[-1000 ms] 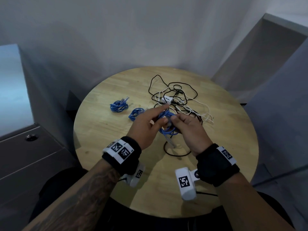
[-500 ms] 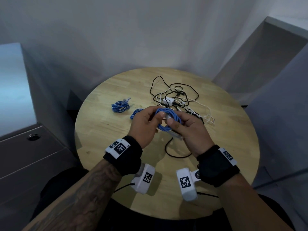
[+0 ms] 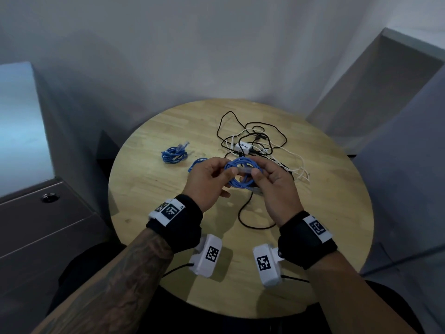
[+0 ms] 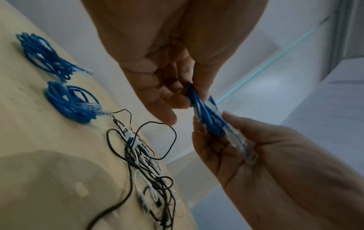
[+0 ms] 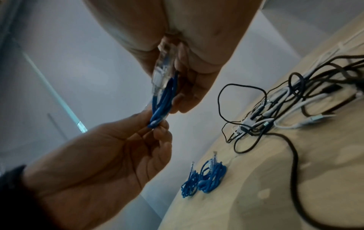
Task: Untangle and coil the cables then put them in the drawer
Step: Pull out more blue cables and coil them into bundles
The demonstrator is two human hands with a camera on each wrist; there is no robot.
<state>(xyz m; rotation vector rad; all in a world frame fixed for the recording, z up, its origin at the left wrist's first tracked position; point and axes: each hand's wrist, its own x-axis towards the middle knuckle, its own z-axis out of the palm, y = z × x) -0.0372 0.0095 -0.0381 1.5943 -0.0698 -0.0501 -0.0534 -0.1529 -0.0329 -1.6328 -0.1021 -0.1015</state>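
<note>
A small blue network cable coil (image 3: 240, 173) hangs above the round wooden table (image 3: 325, 201), held between both hands. My left hand (image 3: 218, 173) pinches its left side, thumb and fingers closed on the strands (image 4: 194, 96). My right hand (image 3: 258, 175) pinches the right side, and one clear plug (image 4: 239, 142) lies across its palm. Two more blue coils (image 3: 173, 154) (image 3: 197, 162) lie on the table to the left. A tangle of black and white cables (image 3: 252, 145) sits just beyond my hands.
A grey drawer cabinet (image 3: 36, 237) with a round lock (image 3: 49, 197) stands left of the table, its drawers shut. A black cable loop (image 3: 250, 222) trails toward the near edge. Walls stand close behind the table, and a grey ledge (image 3: 385, 92) rises at the right.
Both hands have lifted the blue cable slightly and drawn it into a rounder, flatter coil. The left wrist has rolled outward. The cables on the table lie as before.
</note>
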